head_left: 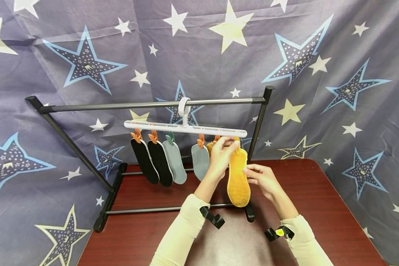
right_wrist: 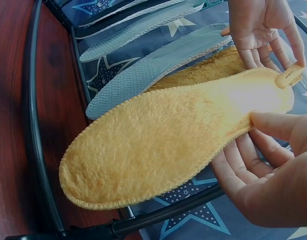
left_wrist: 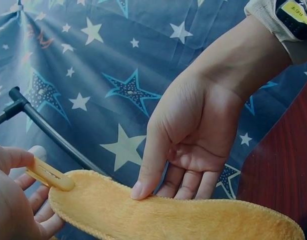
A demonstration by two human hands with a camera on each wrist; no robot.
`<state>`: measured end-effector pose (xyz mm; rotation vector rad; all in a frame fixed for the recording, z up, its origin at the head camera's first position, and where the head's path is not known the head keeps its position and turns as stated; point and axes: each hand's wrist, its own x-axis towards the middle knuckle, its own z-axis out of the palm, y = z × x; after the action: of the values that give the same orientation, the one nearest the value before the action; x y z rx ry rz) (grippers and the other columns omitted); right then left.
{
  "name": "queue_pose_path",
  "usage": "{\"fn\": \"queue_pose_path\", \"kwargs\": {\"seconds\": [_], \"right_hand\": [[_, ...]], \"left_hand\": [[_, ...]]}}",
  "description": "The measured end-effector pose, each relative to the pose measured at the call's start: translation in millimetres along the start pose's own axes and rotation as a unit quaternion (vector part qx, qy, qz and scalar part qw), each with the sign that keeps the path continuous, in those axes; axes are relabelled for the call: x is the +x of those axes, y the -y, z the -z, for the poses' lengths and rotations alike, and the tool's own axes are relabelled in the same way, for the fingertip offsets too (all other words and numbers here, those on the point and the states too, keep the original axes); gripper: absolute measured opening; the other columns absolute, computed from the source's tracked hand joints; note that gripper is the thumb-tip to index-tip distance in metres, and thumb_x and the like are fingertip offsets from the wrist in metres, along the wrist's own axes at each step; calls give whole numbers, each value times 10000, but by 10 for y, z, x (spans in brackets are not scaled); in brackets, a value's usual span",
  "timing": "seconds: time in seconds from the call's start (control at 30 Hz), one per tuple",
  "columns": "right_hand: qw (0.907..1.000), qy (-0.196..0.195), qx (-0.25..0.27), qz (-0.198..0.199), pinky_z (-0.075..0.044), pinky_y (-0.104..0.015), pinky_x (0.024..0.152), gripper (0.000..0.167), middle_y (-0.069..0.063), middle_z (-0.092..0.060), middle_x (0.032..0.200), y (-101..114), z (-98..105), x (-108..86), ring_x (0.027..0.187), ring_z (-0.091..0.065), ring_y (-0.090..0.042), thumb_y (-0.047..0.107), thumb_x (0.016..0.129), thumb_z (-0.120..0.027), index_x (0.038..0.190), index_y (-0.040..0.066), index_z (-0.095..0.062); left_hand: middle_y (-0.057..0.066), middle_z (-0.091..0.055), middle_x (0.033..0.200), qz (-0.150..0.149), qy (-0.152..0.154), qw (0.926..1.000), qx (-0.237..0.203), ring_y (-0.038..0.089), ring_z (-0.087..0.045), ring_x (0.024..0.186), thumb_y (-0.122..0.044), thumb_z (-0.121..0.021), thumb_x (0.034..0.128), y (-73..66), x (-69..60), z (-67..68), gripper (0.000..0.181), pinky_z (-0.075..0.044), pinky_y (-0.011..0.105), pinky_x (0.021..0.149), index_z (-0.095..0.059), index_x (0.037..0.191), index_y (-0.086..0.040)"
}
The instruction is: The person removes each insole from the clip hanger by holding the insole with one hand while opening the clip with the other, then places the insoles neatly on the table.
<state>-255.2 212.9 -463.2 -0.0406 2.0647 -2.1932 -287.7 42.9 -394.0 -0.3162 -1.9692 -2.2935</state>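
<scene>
Yellow insole (head_left: 238, 181) sat clipped below the right end of the white hanger (head_left: 186, 128), above the bench (head_left: 306, 207), in the head view. Five more hung there: two black insoles (head_left: 144, 160), two grey insoles (head_left: 175, 162), one second yellow insole (head_left: 210, 146). Four orange clips (head_left: 201, 141), one green clip (head_left: 170, 138). Five looked done, the sixth likely left to settle. Left wrist view: left hand (left_wrist: 8, 200) pinched the single yellow clip (left_wrist: 52, 176). Right wrist view: right hand (right_wrist: 263, 180) pinched the near insole's edge.

A fuzzy yellow insole (head_left: 238, 181) hangs upright, its top in a yellow clip (left_wrist: 54, 177)
</scene>
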Motion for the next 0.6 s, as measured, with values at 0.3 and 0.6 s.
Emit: {"fn": "queue_pose_path", "kwargs": {"seconds": [0.3,0.6], "right_hand": [[10000,9,-33,34,-614,-262,788,288,100,-717,901,6,12,-36,855,-693,-70,84,994,-642,1205,-112,-634],[9999,59,50,86,-617,-260,778,253,92,-719,898,18,15,-68,848,-694,-80,71,993,-640,1182,-98,-645]], "left_hand": [[68,-684,986,-50,-37,10000,-21,70,-601,824,-106,-696,941,0,-7,-14,270,-495,193,753,-671,1177,23],[35,-681,931,-119,-153,9998,-87,75,-603,798,-103,-698,940,1,15,-23,253,-497,187,719,-678,1159,24]]}}
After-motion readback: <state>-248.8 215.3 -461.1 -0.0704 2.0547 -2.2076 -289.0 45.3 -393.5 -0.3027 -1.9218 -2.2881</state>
